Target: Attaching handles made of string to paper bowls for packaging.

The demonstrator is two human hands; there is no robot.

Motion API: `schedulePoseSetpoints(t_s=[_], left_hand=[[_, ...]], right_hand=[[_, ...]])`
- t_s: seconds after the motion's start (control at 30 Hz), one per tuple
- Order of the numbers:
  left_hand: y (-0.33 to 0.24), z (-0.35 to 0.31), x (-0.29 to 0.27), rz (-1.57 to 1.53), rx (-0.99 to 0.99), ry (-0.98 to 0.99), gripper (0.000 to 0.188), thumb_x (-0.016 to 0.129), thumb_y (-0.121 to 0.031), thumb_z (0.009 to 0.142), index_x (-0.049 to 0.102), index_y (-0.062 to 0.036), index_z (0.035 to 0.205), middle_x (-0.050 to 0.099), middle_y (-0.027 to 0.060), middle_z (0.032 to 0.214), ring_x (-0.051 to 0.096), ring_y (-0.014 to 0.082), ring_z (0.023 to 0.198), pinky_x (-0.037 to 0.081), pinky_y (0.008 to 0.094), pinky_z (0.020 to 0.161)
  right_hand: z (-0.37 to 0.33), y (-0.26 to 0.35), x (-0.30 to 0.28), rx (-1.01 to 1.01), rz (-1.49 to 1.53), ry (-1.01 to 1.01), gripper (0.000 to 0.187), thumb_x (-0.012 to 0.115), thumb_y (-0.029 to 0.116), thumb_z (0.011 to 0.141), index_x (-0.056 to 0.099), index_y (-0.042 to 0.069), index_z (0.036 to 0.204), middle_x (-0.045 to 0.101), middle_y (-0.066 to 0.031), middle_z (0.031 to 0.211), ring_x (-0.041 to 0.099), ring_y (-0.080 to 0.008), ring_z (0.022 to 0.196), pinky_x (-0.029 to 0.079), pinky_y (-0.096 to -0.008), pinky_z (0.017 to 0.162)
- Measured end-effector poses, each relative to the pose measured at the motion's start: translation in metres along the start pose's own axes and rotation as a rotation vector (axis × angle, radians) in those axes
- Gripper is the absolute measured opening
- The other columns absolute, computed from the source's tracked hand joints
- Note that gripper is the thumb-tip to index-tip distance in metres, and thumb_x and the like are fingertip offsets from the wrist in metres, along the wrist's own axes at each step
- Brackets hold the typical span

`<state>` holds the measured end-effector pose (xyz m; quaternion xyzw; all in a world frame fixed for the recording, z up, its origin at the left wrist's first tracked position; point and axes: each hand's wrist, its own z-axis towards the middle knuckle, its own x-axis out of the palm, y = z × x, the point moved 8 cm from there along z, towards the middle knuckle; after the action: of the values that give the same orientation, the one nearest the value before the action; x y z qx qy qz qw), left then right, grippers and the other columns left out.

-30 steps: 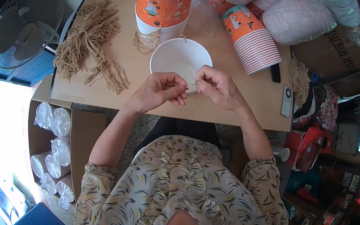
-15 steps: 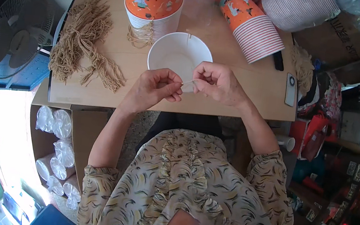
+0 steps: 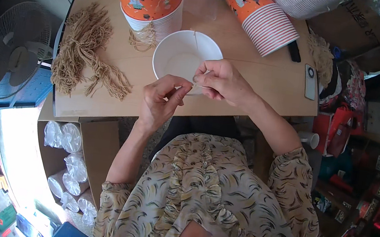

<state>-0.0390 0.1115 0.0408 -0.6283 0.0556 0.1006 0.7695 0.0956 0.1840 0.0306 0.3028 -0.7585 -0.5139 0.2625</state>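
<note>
Close to the table's front edge, my left hand (image 3: 162, 99) and my right hand (image 3: 221, 82) meet, thumbs and fingertips pinched. A thin pale string (image 3: 198, 85) seems to run between them, mostly hidden by the fingers. Just beyond stands a round white paper bucket (image 3: 179, 52), its mouth facing up, with a short tan strand over its far rim. To the left lies a bundle of tan twisted strings (image 3: 81, 51), gathered around its middle. More loose string (image 3: 144, 38) hangs against a stack of orange and white paper buckets (image 3: 149, 5).
Another stack of paper buckets (image 3: 265, 23) lies on its side at the back right, near a black object (image 3: 295, 51). A phone (image 3: 309, 81) lies by the table's right edge. A fan (image 3: 16, 50) stands left; a carton (image 3: 95, 147) holds bagged rolls below.
My fingertips have shifted position around the thin string, with the right hand turned more palm-down. The whole view has shifted slightly; the bucket and string bundle stay in place on the table.
</note>
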Motion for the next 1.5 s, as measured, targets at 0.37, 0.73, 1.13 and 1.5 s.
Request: schedulePoseSetpoints(t_s=[0.37, 0.73, 1.13, 1.5], left_hand=[[0.007, -0.005, 0.0, -0.129, 0.047, -0.087, 0.007, 0.07, 0.0, 0.091, 0.069, 0.0004, 0.098, 0.069, 0.0048, 0.092, 0.064, 0.0079, 0.068, 0.053, 0.0219, 0.059], [0.011, -0.011, -0.008, -0.117, 0.007, -0.195, 0.006, 0.071, -0.001, 0.09, 0.069, 0.0003, 0.096, 0.069, 0.0034, 0.084, 0.065, 0.0076, 0.066, 0.053, 0.0224, 0.06], [0.016, -0.012, -0.006, -0.173, -0.013, -0.14, 0.007, 0.069, -0.002, 0.093, 0.064, -0.0007, 0.098, 0.068, 0.0029, 0.086, 0.063, 0.0074, 0.064, 0.051, 0.0216, 0.057], [0.007, -0.015, -0.014, -0.028, 0.057, -0.255, 0.012, 0.073, 0.0, 0.089, 0.068, -0.0014, 0.098, 0.069, 0.0024, 0.085, 0.063, 0.0053, 0.066, 0.049, 0.0198, 0.057]], right_hand=[[0.005, -0.005, 0.008, 0.05, 0.247, 0.007, 0.016, 0.065, 0.016, 0.094, 0.062, 0.0, 0.095, 0.055, -0.0012, 0.065, 0.046, -0.0049, 0.047, 0.03, -0.0203, 0.04], [0.012, -0.012, 0.018, 0.076, 0.345, 0.075, 0.012, 0.065, 0.015, 0.096, 0.062, 0.004, 0.097, 0.053, 0.001, 0.066, 0.045, -0.0043, 0.05, 0.03, -0.0192, 0.042], [0.01, 0.001, 0.02, -0.03, 0.026, -0.025, 0.013, 0.064, 0.013, 0.097, 0.062, 0.001, 0.095, 0.057, 0.0004, 0.07, 0.046, -0.0031, 0.053, 0.033, -0.0185, 0.045], [0.01, 0.002, 0.019, 0.035, -0.034, -0.067, 0.011, 0.063, 0.01, 0.095, 0.062, 0.001, 0.089, 0.057, -0.0014, 0.066, 0.048, -0.0039, 0.051, 0.034, -0.0189, 0.043]])
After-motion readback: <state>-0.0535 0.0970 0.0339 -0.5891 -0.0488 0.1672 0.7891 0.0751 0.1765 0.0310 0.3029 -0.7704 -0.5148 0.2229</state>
